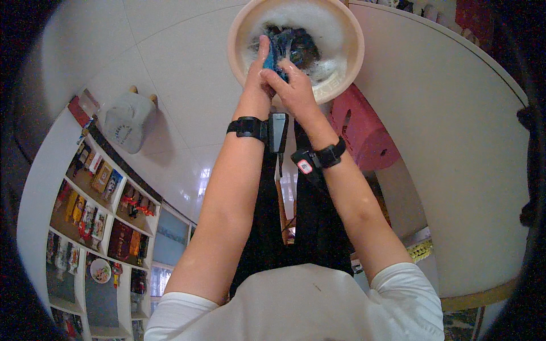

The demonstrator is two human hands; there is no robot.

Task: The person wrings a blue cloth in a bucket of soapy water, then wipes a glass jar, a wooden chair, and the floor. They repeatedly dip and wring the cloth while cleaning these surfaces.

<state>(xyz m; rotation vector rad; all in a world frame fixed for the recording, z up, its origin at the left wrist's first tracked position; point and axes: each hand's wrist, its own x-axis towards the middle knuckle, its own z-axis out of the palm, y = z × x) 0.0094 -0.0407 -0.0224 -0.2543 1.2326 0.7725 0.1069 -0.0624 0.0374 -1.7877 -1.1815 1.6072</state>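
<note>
A cream plastic basin (360,47) with soapy water and white suds (330,30) stands before me at the top of the view. Dark wet cloth (305,44) lies bunched in the water. My left hand (257,70) holds a blue part of the cloth (268,59), its thumb raised along the side. Close against it, the fingers of my right hand (295,85) curl onto the same wet fabric. Both hands are over the basin's near side, and their palms are hidden. Each wrist wears a black strap with a small device.
A pink plastic stool (362,132) stands right of the basin, beside a large pale tabletop (465,149). On the left are a small stool with a grey cover (130,121) and a white shelf unit (108,221) holding bottles and boxes. Pale floor tiles (183,55) lie between.
</note>
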